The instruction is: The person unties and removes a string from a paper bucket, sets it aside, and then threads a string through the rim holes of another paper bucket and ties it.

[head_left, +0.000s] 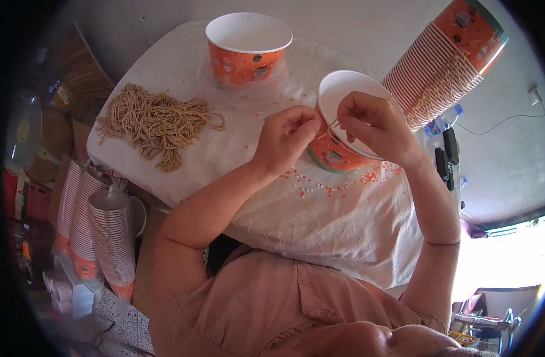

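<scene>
An orange printed paper bucket (338, 156) with a white inside stands tilted on the cloth-covered table, between my hands. My left hand (289, 135) is at the bucket's left side, thumb and fingers pinched together. My right hand (374, 124) reaches over the bucket's opening, its fingers also pinched. A short piece of thin, pale cord (334, 124) shows between the two hands at the rim, and both appear to grip it; the fingers hide its ends. A loose heap of tan cords (156, 122) lies to the left on the table.
Another orange bucket (248, 64) stands at the back. A tall leaning stack of nested buckets (442, 65), with cords hanging on it, is at the right. Small orange and white beads (329, 185) lie scattered on the tablecloth (272, 220). More stacked buckets (112, 232) stand at lower left.
</scene>
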Motion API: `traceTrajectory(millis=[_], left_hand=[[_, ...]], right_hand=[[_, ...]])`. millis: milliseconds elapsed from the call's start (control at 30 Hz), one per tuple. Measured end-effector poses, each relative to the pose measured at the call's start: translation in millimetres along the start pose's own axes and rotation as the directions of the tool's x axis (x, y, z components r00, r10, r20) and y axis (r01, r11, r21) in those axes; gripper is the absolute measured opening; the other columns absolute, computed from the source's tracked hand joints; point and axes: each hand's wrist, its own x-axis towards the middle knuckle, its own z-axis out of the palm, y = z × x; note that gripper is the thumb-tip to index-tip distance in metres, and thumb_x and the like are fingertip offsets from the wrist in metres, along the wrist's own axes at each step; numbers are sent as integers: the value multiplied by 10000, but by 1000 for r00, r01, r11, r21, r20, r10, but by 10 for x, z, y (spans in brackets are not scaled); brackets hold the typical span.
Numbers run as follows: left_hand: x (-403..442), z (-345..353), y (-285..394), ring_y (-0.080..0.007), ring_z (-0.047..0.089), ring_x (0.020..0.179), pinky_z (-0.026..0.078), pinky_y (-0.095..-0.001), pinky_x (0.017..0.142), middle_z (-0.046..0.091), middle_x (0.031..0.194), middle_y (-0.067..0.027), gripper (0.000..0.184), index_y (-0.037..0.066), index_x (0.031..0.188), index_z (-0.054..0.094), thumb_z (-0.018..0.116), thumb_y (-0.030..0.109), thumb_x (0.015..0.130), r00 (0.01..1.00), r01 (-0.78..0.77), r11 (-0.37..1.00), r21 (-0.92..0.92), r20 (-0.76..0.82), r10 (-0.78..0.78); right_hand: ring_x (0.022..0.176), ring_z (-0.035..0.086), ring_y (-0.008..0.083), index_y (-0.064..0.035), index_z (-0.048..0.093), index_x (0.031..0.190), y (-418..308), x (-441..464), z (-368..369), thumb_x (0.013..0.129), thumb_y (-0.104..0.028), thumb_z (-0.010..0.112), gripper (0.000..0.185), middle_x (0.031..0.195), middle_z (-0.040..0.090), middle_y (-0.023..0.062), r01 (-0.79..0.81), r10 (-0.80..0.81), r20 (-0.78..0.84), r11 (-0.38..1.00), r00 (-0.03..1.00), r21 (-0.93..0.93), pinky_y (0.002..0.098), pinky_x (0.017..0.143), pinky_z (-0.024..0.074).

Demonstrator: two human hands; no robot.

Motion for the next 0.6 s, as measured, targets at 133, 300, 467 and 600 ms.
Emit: traceTrajectory(millis=[133, 300, 467, 600], left_hand=[[-23, 52, 17, -38, 528, 690, 426, -202, 597, 621, 806, 6, 102, 3, 933, 653, 631, 95, 896, 1000, -8, 986, 166, 15, 5], [-37, 78, 12, -28, 548, 728, 447, -192, 639, 634, 833, 19, 92, 9, 934, 653, 667, 76, 873, 998, -20, 997, 69, 54, 17], [-28, 63, -8, -22, 535, 724, 437, -185, 630, 622, 835, 24, 72, 13, 933, 637, 647, 60, 880, 998, -17, 998, 57, 69, 13], [-29, 54, 27, -12, 512, 712, 421, -178, 615, 606, 827, 32, 61, 13, 934, 628, 632, 45, 883, 996, 53, 996, 70, 67, -58]], right_hand=[[709, 533, 75, 2, 592, 917, 20, -5, 1, 884, -70, 575, 81, 787, 581, 4, 71, -73, -17, 994, 997, -84, 242, 640, 470], [703, 544, 97, 1, 597, 903, 70, 2, 34, 872, -70, 580, 80, 769, 594, 22, 151, -156, -35, 980, 987, -127, 263, 653, 472], [720, 594, 126, -5, 610, 903, 38, -7, 11, 866, -71, 592, 78, 773, 627, 52, 189, -211, -54, 946, 976, -265, 273, 655, 482], [723, 611, 144, -11, 618, 918, -5, -30, -41, 854, -62, 607, 83, 800, 637, 71, 241, -285, -78, 904, 955, -353, 280, 647, 488]])
